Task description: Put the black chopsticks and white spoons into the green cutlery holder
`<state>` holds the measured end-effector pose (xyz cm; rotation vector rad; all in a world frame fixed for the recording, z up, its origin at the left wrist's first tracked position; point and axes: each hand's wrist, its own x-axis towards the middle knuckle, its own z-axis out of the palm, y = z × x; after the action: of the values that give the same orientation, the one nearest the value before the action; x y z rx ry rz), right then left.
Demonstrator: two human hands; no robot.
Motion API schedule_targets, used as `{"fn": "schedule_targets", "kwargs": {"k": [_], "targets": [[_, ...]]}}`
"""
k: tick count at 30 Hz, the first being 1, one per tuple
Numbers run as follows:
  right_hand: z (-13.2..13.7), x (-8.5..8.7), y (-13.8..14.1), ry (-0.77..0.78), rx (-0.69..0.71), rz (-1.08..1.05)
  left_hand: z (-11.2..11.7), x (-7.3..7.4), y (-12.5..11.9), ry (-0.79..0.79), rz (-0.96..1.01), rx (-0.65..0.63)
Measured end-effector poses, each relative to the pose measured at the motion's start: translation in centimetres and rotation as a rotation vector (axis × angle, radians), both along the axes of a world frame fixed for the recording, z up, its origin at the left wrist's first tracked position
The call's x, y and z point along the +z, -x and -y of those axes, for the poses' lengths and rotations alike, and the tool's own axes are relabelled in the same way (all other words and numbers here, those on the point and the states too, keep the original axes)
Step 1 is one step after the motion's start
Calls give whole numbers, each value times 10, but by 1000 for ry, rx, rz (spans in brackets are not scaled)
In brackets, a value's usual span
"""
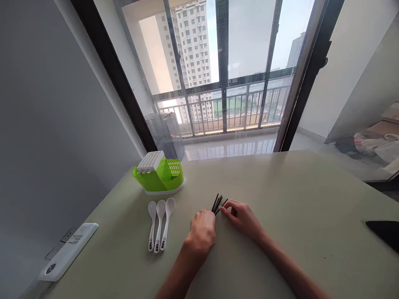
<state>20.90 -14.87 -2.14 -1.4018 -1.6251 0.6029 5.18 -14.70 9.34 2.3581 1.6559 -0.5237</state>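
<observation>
A bundle of thin black chopsticks (217,203) sticks out beyond the closed fist of my left hand (202,230), which is wrapped round them. Their tips fan apart, and the rest of them is hidden by the fist. Thumb and fingers of my right hand (242,216) pinch one chopstick (225,202) that slants to the right of the others. To the left of my hands, three white spoons (160,224) lie side by side, bowls pointing away from me. Behind the spoons stands a green utensil holder (160,176) with a white slotted top and a white base.
The pale table (280,187) carries a white power strip (70,251) along its left edge by the grey wall. A black pointed object (385,232) lies at the right edge. Beyond the table is a glass sliding door (202,141); bags (378,145) sit on the floor at right.
</observation>
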Motion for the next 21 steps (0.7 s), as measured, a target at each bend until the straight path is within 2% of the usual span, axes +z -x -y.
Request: {"fn": "schedule_targets", "kwargs": {"k": [8, 17, 21], "targets": [[-1, -3, 0, -15, 23, -15, 2, -16, -7, -55, 13, -9], [1, 2, 0, -19, 41, -21, 10, -22, -3, -146, 22, -61], [1, 1, 0, -25, 30, -19, 10, -21, -4, -163, 4, -30]]}}
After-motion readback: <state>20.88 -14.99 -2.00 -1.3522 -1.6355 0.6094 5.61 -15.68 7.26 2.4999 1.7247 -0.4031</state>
